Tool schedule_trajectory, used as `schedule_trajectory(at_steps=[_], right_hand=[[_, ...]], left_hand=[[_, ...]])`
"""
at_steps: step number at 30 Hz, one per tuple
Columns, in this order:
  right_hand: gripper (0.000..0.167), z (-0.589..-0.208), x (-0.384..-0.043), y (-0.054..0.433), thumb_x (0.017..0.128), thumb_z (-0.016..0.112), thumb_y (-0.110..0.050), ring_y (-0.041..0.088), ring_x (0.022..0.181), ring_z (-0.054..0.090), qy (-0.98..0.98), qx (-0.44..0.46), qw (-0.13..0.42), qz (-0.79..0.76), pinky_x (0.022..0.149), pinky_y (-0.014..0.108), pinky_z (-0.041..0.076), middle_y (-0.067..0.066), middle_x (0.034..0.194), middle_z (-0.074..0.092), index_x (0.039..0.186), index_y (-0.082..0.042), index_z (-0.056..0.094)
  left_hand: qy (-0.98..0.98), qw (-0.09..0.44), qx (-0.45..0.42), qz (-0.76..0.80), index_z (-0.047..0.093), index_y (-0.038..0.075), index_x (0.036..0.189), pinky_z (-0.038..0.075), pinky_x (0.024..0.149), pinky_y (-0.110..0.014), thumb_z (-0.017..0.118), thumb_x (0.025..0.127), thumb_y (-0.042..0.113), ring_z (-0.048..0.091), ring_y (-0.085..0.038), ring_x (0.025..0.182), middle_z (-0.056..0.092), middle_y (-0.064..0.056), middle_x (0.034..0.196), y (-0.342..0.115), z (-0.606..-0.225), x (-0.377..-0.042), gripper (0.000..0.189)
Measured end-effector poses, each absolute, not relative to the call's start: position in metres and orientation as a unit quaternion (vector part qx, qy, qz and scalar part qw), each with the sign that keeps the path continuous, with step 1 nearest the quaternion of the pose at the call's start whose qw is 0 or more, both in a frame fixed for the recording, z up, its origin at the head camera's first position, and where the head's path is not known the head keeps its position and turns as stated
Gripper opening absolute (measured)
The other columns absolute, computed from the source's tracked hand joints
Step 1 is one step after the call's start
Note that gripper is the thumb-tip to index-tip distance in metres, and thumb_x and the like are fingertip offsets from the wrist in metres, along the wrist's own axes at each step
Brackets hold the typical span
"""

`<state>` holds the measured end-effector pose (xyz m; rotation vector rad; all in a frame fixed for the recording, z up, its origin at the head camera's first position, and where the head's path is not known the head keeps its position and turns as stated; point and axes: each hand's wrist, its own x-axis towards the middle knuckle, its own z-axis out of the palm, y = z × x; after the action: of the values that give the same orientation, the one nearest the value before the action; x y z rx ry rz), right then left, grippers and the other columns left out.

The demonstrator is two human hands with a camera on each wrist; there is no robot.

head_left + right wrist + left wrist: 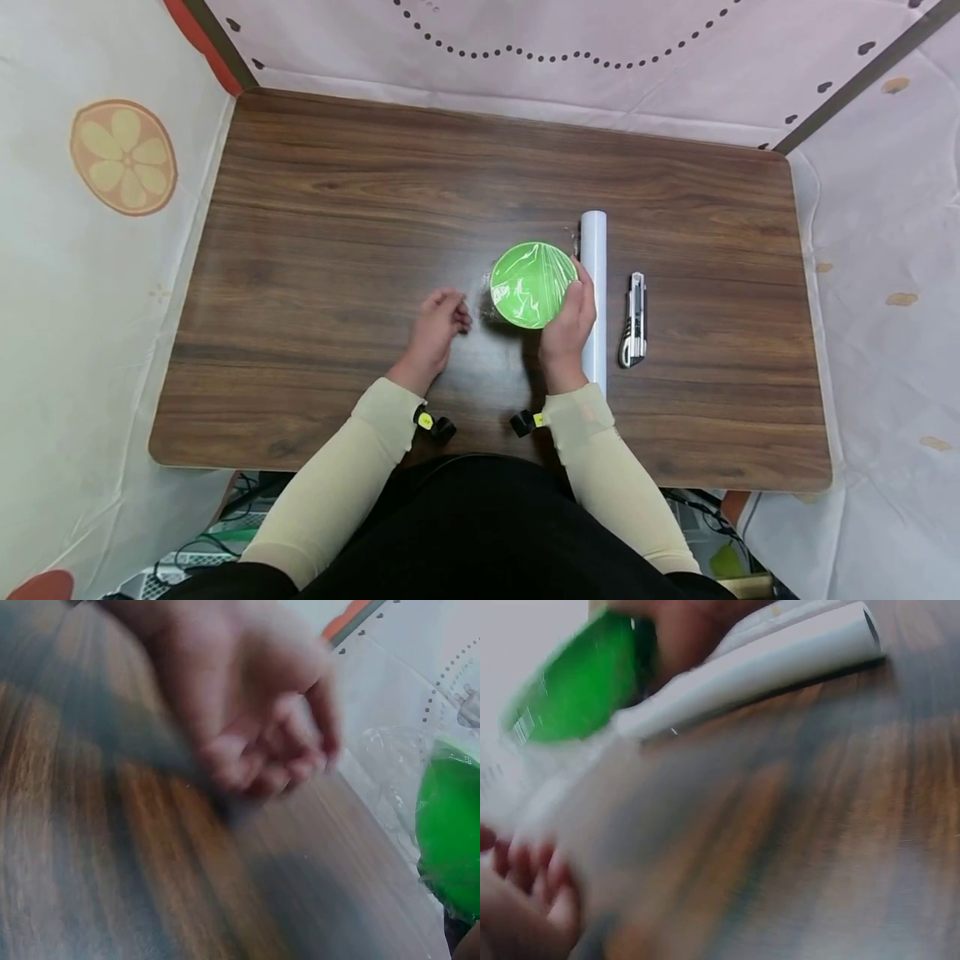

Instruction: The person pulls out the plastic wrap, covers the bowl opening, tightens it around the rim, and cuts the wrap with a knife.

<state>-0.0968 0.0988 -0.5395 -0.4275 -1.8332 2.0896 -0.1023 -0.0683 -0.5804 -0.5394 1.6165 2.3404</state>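
A green bowl [528, 285] with clear cling film [517, 275] drawn over it is held up near the middle of the table. My right hand [567, 333] grips its right side, thumb near the rim and fingers behind. Loose, crinkled film sticks out past the bowl's left edge, and shows as a clear fringe beside the green in the right wrist view. To the left of the bowl and apart from it, my left hand [437, 329] hovers with loosely curled fingers. The right wrist view shows this left hand [251, 705] blurred, with nothing visible in its fingers.
A white roll [595, 287] lies lengthwise just right of the bowl, partly behind my right hand. Farther right lies a utility knife [634, 321]. The brown wooden table [337, 208] has pale printed curtains on its left, right and far sides.
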Motion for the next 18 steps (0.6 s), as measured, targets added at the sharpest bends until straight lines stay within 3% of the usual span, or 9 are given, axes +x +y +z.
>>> schedule_trajectory(at_steps=[2,4,7,11,18], right_hand=[[0.040,-0.547,-0.097,0.101,0.105,0.030,-0.014,0.026,0.126,0.053,-0.657,-0.155,0.161,0.720,0.108,0.033,0.043,0.018,0.137,0.054,0.137,0.003,0.047],[0.040,-0.556,-0.098,0.101,0.105,0.031,-0.017,0.025,0.125,0.054,-0.667,-0.158,0.162,0.710,0.107,0.033,0.044,0.016,0.137,0.055,0.138,0.002,0.047],[0.040,-0.563,-0.099,0.096,0.106,0.033,-0.021,0.024,0.121,0.056,-0.672,-0.148,0.165,0.707,0.104,0.034,0.047,0.015,0.134,0.057,0.137,-0.001,0.048],[0.040,-0.562,-0.098,0.086,0.105,0.032,-0.023,0.023,0.120,0.057,-0.690,-0.126,0.161,0.694,0.102,0.036,0.048,0.014,0.133,0.057,0.137,-0.004,0.049],[0.040,-0.553,-0.098,0.079,0.106,0.029,-0.017,0.026,0.123,0.054,-0.674,-0.150,0.151,0.708,0.105,0.036,0.044,0.017,0.135,0.056,0.137,0.001,0.047]], left_hand=[[0.638,0.024,-0.157,0.754,0.059,0.004,0.097,0.051,0.072,-0.023,0.053,0.098,0.010,0.058,-0.012,0.078,0.058,-0.002,0.085,-0.065,-0.566,-0.101,0.009],[0.716,-0.059,-0.085,0.691,0.061,0.001,0.106,0.050,0.088,-0.026,0.053,0.096,0.011,0.059,-0.015,0.097,0.061,-0.007,0.101,-0.060,-0.550,-0.099,0.015],[0.795,-0.120,0.046,0.593,0.057,-0.002,0.123,0.038,0.110,-0.036,0.052,0.096,0.017,0.049,-0.023,0.127,0.055,-0.015,0.129,-0.049,-0.532,-0.098,0.033],[0.835,-0.127,0.092,0.527,0.045,0.000,0.140,0.030,0.117,-0.040,0.049,0.098,0.029,0.035,-0.026,0.142,0.043,-0.017,0.145,-0.032,-0.533,-0.107,0.051],[0.761,-0.122,0.026,0.636,0.050,0.000,0.137,0.038,0.111,-0.037,0.046,0.098,0.025,0.049,-0.025,0.129,0.055,-0.017,0.135,-0.023,-0.551,-0.118,0.046]])
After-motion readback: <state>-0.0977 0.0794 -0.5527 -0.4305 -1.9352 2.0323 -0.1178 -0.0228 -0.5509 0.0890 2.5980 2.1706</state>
